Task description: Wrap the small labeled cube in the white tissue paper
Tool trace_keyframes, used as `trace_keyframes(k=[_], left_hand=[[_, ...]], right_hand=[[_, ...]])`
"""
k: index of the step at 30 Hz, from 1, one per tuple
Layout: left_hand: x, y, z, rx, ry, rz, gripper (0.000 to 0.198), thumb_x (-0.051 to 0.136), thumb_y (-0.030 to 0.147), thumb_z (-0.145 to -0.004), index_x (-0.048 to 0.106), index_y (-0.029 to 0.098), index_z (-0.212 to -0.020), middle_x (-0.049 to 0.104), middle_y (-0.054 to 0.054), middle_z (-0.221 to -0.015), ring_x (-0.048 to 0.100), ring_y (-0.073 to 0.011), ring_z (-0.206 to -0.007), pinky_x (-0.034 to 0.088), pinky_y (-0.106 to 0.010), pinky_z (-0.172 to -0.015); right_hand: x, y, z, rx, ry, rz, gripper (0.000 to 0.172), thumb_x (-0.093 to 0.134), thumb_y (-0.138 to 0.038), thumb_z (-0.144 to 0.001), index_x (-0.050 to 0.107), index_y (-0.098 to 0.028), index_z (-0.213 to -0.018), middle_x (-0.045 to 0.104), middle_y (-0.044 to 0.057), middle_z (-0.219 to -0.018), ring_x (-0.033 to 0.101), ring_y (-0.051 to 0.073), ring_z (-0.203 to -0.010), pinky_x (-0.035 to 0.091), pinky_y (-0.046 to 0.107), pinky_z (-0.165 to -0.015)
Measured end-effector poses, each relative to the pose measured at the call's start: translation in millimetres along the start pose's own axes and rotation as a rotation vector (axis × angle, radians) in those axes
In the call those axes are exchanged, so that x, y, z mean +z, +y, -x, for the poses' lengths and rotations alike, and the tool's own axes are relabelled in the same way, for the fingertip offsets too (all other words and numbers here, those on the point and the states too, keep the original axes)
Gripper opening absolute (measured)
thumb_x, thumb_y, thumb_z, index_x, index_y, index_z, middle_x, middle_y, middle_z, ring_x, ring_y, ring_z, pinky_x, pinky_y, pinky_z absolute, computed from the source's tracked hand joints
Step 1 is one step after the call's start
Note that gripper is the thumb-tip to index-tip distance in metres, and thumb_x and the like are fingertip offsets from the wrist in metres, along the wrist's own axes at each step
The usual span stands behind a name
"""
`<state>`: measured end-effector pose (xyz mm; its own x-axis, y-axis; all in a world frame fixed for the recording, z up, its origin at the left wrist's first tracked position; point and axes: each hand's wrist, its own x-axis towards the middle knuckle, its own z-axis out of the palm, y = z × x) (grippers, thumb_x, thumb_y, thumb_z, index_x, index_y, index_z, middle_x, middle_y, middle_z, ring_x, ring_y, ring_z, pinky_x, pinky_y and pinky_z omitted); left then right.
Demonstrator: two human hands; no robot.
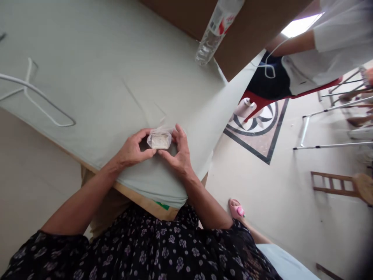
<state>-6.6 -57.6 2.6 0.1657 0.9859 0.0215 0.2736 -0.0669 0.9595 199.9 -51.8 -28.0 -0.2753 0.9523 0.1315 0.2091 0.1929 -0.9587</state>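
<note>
While curved, both hands around block

The left hand curves around the left side of the wrapped block, the right hand around its right. Both thumbs nearly meet at its near edge; the fingers bend toward its far side. Bare forearms converge on it from the near side.

A table draped in pale green cloth dominates, and past its right edge a glossy, pale floor sweeps away! Just off that edge, a dark-bordered floor inlay with white petals, a red plastic seat partly above it. Farther out: a white metal tube frame, a brown round-topped wooden stool.
</note>
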Motion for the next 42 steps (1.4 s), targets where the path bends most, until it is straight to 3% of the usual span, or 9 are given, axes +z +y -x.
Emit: trace_keyframes(k=[12, 19, 26, 32, 35, 39, 42], left_hand=[[-2.3, 2.0, -11.6, 0.012, 0.028, -0.002, 0.057, 0.072, 0.042, -0.068, 0.067, 0.013, -0.116, 0.074, -0.008, -0.108, 0.068, -0.0243, -0.101, 0.055, -0.034, -0.092], [-3.3, -0.3, -15.1, 0.052, 0.033, 0.06, 0.058, 0.07, 0.037, -0.066, 0.069, 0.011, -0.118, 0.073, -0.007, -0.108, 0.068, -0.0229, -0.099, 0.055, -0.035, -0.092], [4.4, 11.2, 2.0, -0.062, 0.027, 0.075, 0.056, 0.07, 0.042, -0.07, 0.071, 0.013, -0.118, 0.077, -0.009, -0.113, 0.07, -0.0273, -0.105, 0.057, -0.037, -0.093], [12.4, 12.1, 14.0, -0.067, 0.077, 0.011, 0.059, 0.068, 0.044, -0.071, 0.071, 0.014, -0.122, 0.078, -0.01, -0.117, 0.071, -0.03, -0.11, 0.058, -0.04, -0.097], [12.6, 7.7, 14.0, -0.064, 0.072, 0.041, 0.056, 0.07, 0.043, -0.07, 0.071, 0.016, -0.12, 0.078, -0.009, -0.116, 0.072, -0.0296, -0.11, 0.058, -0.038, -0.096], [12.9, 2.6, 13.5, -0.066, 0.045, 0.087, 0.057, 0.072, 0.043, -0.072, 0.071, 0.015, -0.121, 0.079, -0.01, -0.114, 0.073, -0.0275, -0.105, 0.058, -0.037, -0.093], [13.6, 0.7, 14.2, -0.068, 0.049, 0.097, 0.058, 0.072, 0.045, -0.071, 0.071, 0.015, -0.121, 0.079, -0.01, -0.113, 0.073, -0.0266, -0.102, 0.057, -0.036, -0.091]], right_hand=[[-3.6, 10.7, -29.1, -0.045, -0.111, -0.014, 0.116, 0.079, -0.074, -0.079, 0.022, -0.026, -0.168, 0.054, 0.016, -0.158, 0.056, 0.033, -0.144, 0.045, 0.056, -0.122], [-5.2, 6.3, -34.8, -0.053, -0.134, -0.046, 0.107, 0.079, -0.071, -0.08, 0.031, -0.022, -0.163, 0.06, 0.015, -0.152, 0.061, 0.031, -0.137, 0.047, 0.055, -0.12], [-13.7, 6.4, -28.6, -0.011, -0.212, -0.035, 0.11, 0.083, -0.07, -0.076, 0.033, -0.025, -0.163, 0.074, 0.01, -0.124, 0.07, 0.03, -0.117, 0.054, 0.051, -0.11], [-18.0, 10.5, -18.6, -0.04, -0.221, -0.016, 0.107, 0.082, -0.07, -0.075, 0.037, -0.024, -0.161, 0.07, 0.013, -0.134, 0.069, 0.031, -0.122, 0.054, 0.049, -0.109], [-24.9, 10.1, -13.4, -0.049, -0.208, 0.006, 0.097, 0.077, -0.069, -0.08, 0.042, -0.025, -0.159, 0.067, 0.014, -0.142, 0.066, 0.032, -0.129, 0.053, 0.05, -0.11], [-45.5, 9.0, -16.6, -0.07, -0.052, 0.024, 0.062, 0.046, -0.058, -0.103, 0.044, -0.029, -0.158, 0.065, 0.012, -0.149, 0.061, 0.028, -0.139, 0.048, 0.053, -0.117], [-69.3, 14.8, -34.8, -0.1, 0.015, 0.341, 0.055, 0.046, -0.048, -0.104, 0.051, -0.026, -0.153, 0.061, 0.013, -0.154, 0.053, 0.031, -0.146, 0.04, 0.058, -0.122]])
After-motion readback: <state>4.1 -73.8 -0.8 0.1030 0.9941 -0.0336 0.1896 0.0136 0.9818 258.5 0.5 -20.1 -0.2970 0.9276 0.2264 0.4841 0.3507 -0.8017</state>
